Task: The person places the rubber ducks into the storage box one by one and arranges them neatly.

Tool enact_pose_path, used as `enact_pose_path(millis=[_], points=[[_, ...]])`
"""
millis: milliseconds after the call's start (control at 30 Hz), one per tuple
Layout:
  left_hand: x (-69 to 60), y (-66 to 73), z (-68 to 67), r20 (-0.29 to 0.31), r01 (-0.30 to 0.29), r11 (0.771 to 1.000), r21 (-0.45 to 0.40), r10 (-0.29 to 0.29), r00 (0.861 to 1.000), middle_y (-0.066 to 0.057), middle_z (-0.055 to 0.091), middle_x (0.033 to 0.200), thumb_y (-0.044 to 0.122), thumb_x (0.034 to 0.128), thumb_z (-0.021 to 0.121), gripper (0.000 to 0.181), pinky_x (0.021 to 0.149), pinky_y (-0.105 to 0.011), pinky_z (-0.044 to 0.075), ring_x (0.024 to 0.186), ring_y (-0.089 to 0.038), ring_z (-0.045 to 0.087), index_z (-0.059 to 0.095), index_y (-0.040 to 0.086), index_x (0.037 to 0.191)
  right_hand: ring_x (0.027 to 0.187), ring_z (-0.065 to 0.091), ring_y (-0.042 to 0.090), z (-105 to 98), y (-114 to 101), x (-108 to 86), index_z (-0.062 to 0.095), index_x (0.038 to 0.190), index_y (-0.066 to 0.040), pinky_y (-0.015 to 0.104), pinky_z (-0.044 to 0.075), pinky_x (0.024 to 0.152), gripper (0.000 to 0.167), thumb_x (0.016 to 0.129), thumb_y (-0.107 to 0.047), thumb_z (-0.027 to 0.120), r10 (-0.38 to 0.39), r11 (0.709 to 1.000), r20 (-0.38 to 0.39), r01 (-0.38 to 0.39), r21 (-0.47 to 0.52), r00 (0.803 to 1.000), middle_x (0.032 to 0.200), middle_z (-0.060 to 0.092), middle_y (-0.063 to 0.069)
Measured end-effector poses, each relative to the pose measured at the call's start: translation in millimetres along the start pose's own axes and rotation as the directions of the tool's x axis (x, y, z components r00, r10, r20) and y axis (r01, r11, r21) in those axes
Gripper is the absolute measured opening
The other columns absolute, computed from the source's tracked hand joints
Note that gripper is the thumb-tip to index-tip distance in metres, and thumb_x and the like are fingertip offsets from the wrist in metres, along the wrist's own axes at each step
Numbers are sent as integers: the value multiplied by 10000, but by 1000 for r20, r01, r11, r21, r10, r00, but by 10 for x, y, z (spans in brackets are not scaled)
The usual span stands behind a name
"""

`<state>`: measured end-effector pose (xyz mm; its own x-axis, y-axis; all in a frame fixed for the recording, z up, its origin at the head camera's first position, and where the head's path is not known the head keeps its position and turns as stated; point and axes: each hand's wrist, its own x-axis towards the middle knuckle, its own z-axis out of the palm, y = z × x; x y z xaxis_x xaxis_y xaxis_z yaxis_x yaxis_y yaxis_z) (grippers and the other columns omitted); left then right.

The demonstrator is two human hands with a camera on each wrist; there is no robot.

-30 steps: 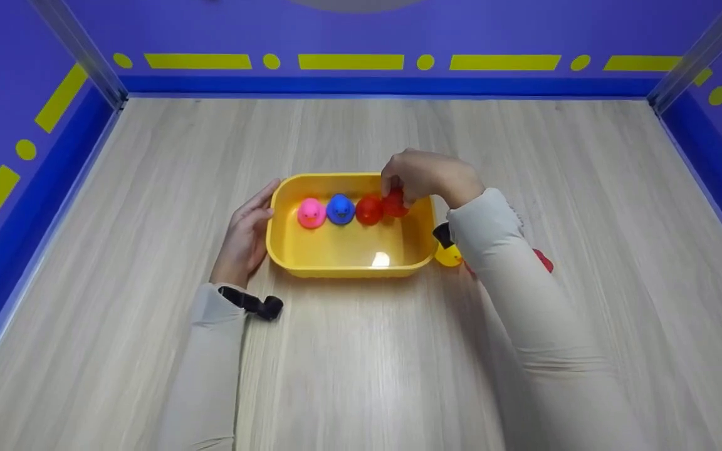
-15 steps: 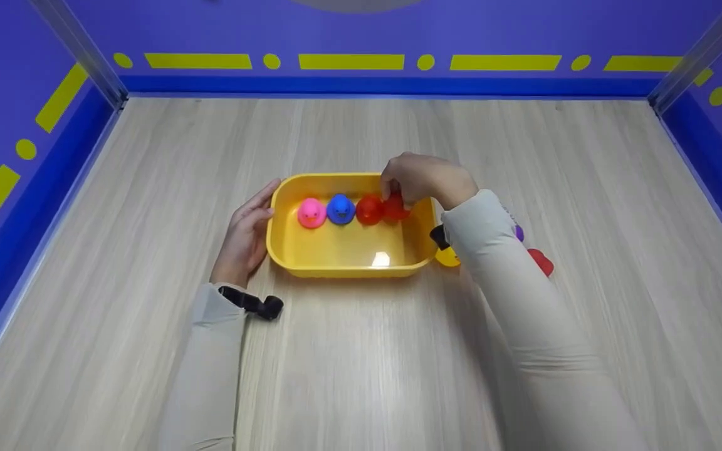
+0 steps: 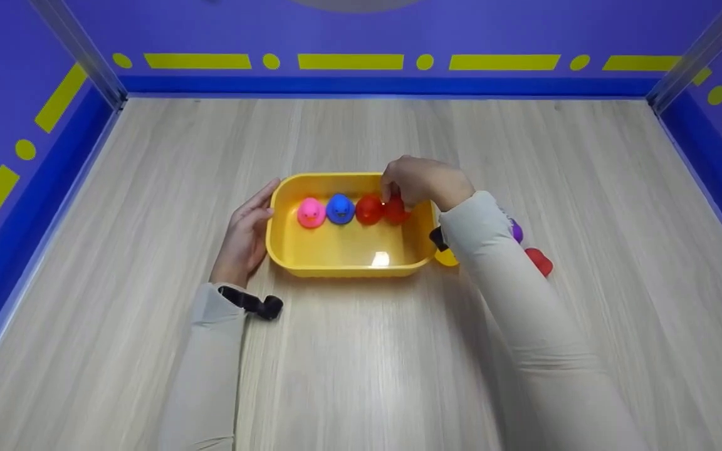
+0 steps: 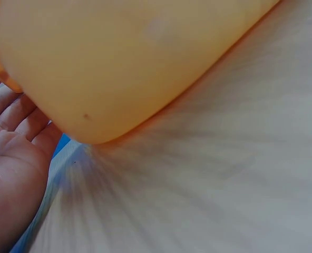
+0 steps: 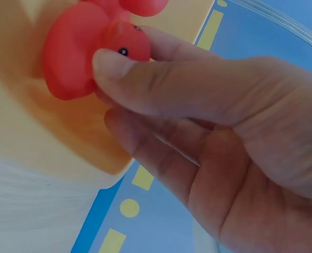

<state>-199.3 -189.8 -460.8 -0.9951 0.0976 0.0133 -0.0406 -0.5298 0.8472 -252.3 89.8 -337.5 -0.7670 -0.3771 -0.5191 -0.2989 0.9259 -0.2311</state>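
Right wrist; red duck, smooth, black-eyed; right hand pinches it; left hand, fingers extended, touches tub

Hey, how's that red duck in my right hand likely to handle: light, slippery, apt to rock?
The red duck is probably light: the right hand holds it in just a pinch. Its smooth-looking surface might slip a little. If set down and pushed, its rounded body could rock.

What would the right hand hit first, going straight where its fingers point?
Beyond the red duck the right hand pinches, probably the yellow tray, though depth leaves floor or wall unclear.
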Motion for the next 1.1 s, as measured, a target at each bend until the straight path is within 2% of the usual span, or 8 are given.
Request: enact_pose_path(millis=[367, 600, 867, 1100], points=[[-5, 10, 9, 4, 0, 1000, 16, 0, 1000, -160, 238, 1583, -91, 890, 332, 574, 1182, -311, 268, 1474, -209, 213, 275, -81, 1460, 991, 518, 261, 2, 21, 16, 682, 1053, -129, 367, 537, 926, 362, 789, 117, 649, -2, 1000, 6, 2, 10, 1000, 1077, 582, 77], [1, 11, 8, 3, 9, 1000, 17, -9, 1000, -150, 224, 1589, -85, 894, 334, 576, 1182, -311, 266, 1478, -205, 198, 269, -71, 1466, 971, 527, 247, 4, 9, 2, 691, 1013, -158, 341, 547, 918, 344, 781, 96, 683, 36, 999, 7, -36, 34, 999, 1053, 577, 49], [-2, 10, 7, 17, 12, 1000, 8, -12, 1000, -139, 224, 1592, -83, 898, 331, 577, 1181, -320, 274, 1477, -199, 203, 270, -62, 1472, 1015, 501, 264, 5, 17, 9, 697, 1031, -133, 376, 525, 952, 337, 799, 107, 654, 2, 1000, 7, -3, 8, 1000, 1108, 561, 77], [-3, 9, 6, 6, 12, 1000, 0, -12, 1000, -143, 255, 1581, -82, 895, 348, 573, 1174, -310, 284, 1467, -201, 235, 296, -62, 1466, 1010, 508, 253, 9, 15, 3, 698, 1028, -163, 360, 525, 956, 352, 794, 99, 668, 32, 999, 10, -32, 31, 999, 1106, 553, 50]])
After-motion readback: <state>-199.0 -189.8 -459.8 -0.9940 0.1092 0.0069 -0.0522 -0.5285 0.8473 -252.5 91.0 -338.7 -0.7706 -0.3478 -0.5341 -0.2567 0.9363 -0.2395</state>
